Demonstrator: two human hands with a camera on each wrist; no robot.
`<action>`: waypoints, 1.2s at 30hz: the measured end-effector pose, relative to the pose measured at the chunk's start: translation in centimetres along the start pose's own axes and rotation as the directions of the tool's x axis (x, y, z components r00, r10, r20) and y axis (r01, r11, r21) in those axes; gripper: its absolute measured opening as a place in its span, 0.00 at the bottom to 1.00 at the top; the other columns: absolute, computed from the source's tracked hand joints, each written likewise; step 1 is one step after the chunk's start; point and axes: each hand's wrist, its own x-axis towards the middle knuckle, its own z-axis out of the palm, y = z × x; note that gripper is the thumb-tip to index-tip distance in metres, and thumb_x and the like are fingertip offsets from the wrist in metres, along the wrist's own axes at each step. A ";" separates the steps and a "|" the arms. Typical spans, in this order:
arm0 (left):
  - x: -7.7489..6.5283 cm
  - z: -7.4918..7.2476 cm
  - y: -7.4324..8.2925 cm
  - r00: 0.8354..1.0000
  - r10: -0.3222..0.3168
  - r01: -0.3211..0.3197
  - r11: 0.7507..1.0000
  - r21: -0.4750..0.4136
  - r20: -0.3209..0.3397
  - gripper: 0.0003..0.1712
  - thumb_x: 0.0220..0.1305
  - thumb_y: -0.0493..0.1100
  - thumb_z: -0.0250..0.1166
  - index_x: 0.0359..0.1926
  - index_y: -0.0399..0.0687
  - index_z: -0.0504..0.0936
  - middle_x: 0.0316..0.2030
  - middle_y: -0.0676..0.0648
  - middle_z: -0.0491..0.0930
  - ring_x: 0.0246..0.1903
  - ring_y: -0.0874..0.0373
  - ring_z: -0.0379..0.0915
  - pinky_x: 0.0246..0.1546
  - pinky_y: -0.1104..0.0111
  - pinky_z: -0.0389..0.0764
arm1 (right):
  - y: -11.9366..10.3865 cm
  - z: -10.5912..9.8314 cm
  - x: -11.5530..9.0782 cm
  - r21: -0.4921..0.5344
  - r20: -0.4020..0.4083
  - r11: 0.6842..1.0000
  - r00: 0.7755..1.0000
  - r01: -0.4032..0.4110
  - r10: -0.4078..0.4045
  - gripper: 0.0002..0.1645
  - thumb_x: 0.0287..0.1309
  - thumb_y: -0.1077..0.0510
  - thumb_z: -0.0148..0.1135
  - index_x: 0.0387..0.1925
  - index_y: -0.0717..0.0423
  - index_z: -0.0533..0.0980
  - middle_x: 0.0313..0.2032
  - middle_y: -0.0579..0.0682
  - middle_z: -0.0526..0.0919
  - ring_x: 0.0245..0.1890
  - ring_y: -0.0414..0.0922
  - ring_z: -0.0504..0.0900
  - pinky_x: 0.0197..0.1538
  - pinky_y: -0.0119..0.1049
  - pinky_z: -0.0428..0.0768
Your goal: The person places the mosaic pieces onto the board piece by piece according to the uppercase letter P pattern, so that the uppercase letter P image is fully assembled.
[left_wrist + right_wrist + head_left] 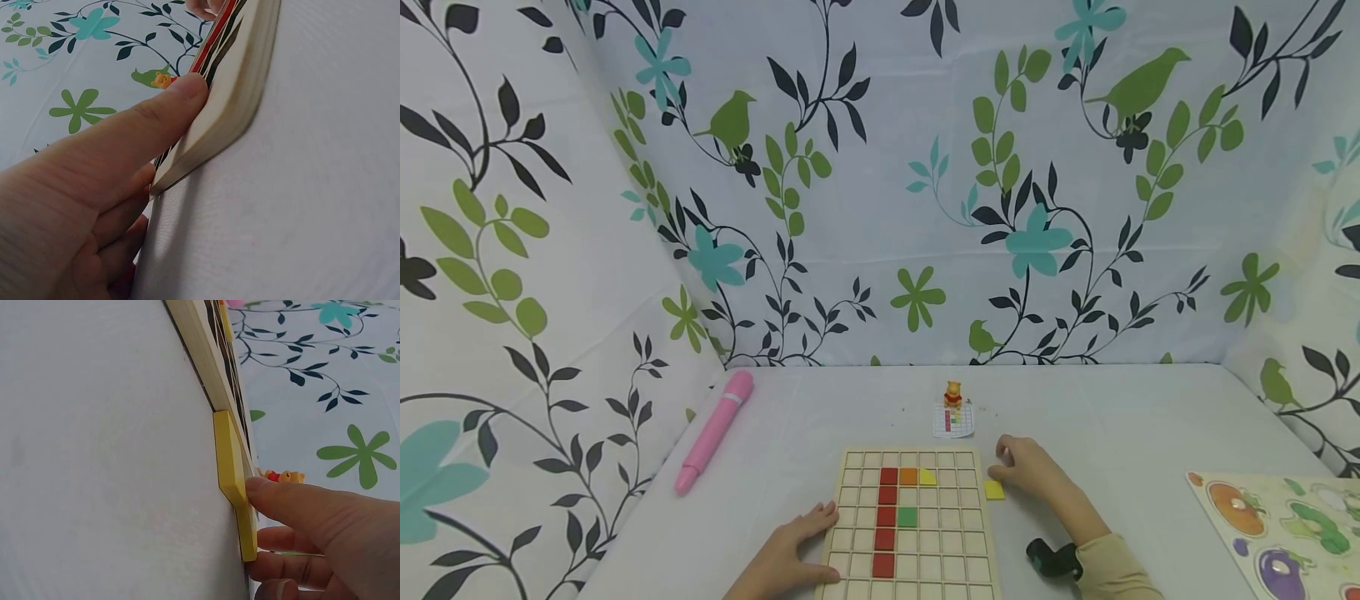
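A wooden grid board (948,546) lies in front of me. It bears a column of several red tiles (886,517), an orange tile (908,476), a yellow piece with a cut corner (927,477) and a green tile (907,517). My left hand (790,546) steadies the board's left edge, its thumb and forefinger apart at the frame. In the left wrist view, that thumb (169,103) rests on the rim. Just off the board's right side, my right hand (1033,477) pinches a yellow tile (995,490). The right wrist view has the thumb on the yellow tile (229,456), fingers curled around its far end.
Behind the board, a small bear figure (952,393) stands at a paper card with a coloured grid pattern (953,423). A pink stick (713,435) lies at the left. A vegetable puzzle board (1270,533) is at the right edge. Patterned cloth (880,200) encloses the table.
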 end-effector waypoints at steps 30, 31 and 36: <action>0.0 0.1 -0.1 0.999 0.014 -0.013 1.000 0.026 -0.029 0.46 0.40 0.62 0.68 0.58 0.40 0.70 0.59 0.46 0.65 0.59 0.45 0.56 0.54 0.44 0.57 | -0.1 -1.2 -0.8 0.022 0.176 0.996 0.980 0.091 -0.094 0.18 0.42 0.68 0.64 0.40 0.56 0.77 0.21 0.45 0.69 0.23 0.42 0.67 0.27 0.35 0.70; 0.0 0.2 -0.1 0.999 0.014 -0.013 1.000 0.025 -0.029 0.46 0.40 0.62 0.68 0.58 0.40 0.70 0.59 0.46 0.65 0.59 0.45 0.56 0.54 0.44 0.57 | 0.0 -1.2 -0.8 0.025 0.170 0.996 0.981 0.089 -0.093 0.18 0.42 0.68 0.64 0.39 0.56 0.77 0.21 0.45 0.69 0.23 0.42 0.67 0.26 0.35 0.70; 0.0 0.1 -0.2 1.000 0.009 -0.008 1.000 0.026 -0.023 0.46 0.41 0.62 0.68 0.58 0.40 0.70 0.59 0.45 0.65 0.59 0.44 0.56 0.53 0.43 0.57 | 0.1 -1.2 -0.6 0.030 0.144 0.996 0.986 0.079 -0.083 0.16 0.40 0.69 0.63 0.37 0.57 0.76 0.21 0.45 0.70 0.23 0.42 0.68 0.25 0.35 0.70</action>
